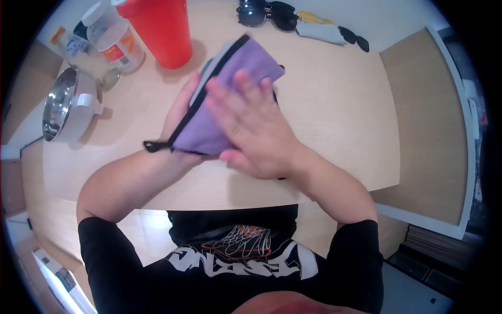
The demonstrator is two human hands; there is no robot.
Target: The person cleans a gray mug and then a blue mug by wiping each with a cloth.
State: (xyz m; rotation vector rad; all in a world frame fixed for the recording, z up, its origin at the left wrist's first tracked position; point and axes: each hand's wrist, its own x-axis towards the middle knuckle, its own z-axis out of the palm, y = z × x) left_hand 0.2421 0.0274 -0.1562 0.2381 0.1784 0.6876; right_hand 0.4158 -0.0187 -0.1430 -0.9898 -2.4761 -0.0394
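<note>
In the head view, the left hand is supporting the purple cloth from beneath, above the tabletop; how tightly its fingers are closing, I cannot tell. The right hand is lying across the top, fingers extended, slightly spread, gripping nothing.

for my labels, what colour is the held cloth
Purple cloth, black edging, some grey; head view.
</note>
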